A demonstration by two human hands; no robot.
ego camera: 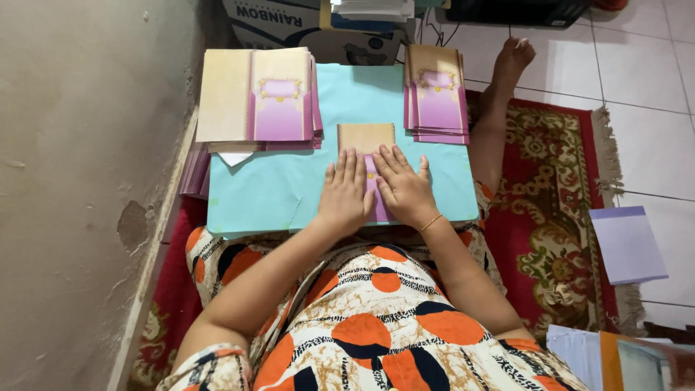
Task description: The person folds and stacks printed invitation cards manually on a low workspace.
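A: Nearest us, a lap in an orange, black and cream patterned dress [376, 326], both forearms stretching forward from it.

B: And the hands?

A: The left hand [345, 194] lies flat, palm down, fingers together and straight. No grip on anything, just pressing. The right hand [404, 190] is flat too, fingers slightly fanned, a thin gold bracelet [431, 222] at the wrist. The two hands sit side by side, touching or nearly so.

B: What's under them?

A: A single card [366, 137], tan at the far end and purple beneath the fingers. Most of it is covered by the hands; only the tan end pokes out beyond the fingertips. It lies in the middle of a light blue board [275, 192] resting across the lap.

B: Further out?

A: On the far left corner of the board, a stack of opened cards [257, 95], tan and purple with a gold ornament, with more purple sheets [194, 170] hanging off the left edge below it. On the far right corner, a narrower stack of folded cards [436, 95] in the same colours, slightly fanned.

B: And off the board?

A: A red patterned rug [543, 217] underneath, white floor tiles to the right with a pale lilac pad of paper [626, 245]. A bare foot [511, 61] reaches past the right stack, and a cardboard box [289, 29] stands at the far end.
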